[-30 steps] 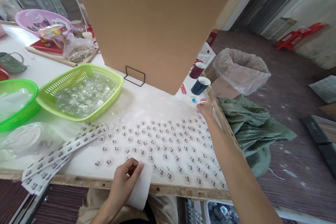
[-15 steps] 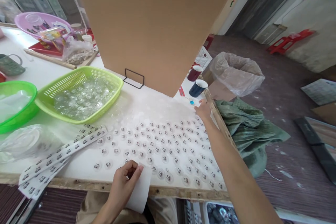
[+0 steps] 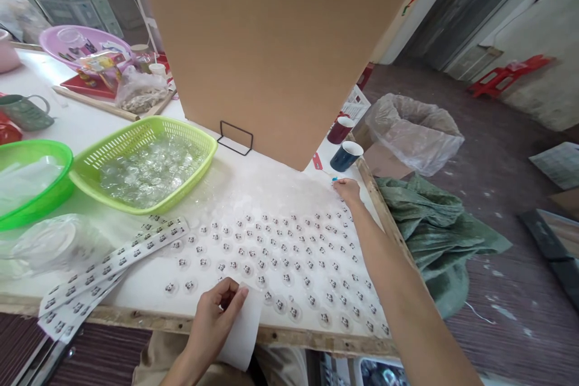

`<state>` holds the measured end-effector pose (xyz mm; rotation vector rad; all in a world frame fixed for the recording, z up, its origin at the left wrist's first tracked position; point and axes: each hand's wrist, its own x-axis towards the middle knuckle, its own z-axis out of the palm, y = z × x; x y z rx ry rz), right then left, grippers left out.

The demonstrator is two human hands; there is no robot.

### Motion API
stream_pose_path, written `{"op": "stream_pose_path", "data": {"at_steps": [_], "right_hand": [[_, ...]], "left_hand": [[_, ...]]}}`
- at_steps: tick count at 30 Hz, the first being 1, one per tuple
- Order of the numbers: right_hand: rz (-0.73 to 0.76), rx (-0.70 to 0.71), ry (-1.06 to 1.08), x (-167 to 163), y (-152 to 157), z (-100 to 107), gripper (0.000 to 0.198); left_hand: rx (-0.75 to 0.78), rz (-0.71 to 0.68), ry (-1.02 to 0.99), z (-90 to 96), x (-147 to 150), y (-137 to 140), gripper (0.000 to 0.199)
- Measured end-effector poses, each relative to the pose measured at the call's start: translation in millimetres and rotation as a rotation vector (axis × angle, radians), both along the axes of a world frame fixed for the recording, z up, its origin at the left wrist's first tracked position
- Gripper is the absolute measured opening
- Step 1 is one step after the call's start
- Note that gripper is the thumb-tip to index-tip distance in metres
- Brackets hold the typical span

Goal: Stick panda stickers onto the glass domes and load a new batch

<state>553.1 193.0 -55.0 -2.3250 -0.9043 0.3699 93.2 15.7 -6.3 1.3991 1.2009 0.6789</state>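
Observation:
My left hand (image 3: 217, 316) is closed at the table's front edge, pinching a white paper sheet (image 3: 244, 329) that hangs over the edge. My right hand (image 3: 349, 190) reaches to the far right of the table. Its fingertips are together at a small blue object (image 3: 335, 179) and partly cover it; whatever lies between them is too small to make out. Between my hands spread rows of clear round discs (image 3: 279, 303), each with a small black-and-white cartoon print. Strips of the same printed stickers (image 3: 122, 259) lie to the left.
A yellow-green basket (image 3: 205, 166) holds clear discs, beside a green bowl (image 3: 67, 175). A big cardboard panel (image 3: 271, 60) stands behind, with a black wire stand (image 3: 236, 137) at its foot. Dark blue (image 3: 342, 160) and maroon (image 3: 339, 131) mugs stand near my right hand. Green cloth (image 3: 425, 217) hangs at right.
My right hand has moved slightly left, and its fingers have closed in over the blue object. My left hand stays on the paper. The view has shifted a little.

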Motion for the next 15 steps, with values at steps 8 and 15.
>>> {"op": "stream_pose_path", "data": {"at_steps": [8,15], "right_hand": [[0.015,-0.079,-0.101,-2.4,3.1,1.5,0.008],[0.046,-0.089,-0.285,-12.0,-0.7,4.2,0.026]], "left_hand": [[-0.013,-0.032,0.03,-7.7,-1.2,0.5,0.039],[0.021,-0.012,0.026,-1.4,-0.5,0.1,0.035]]}}
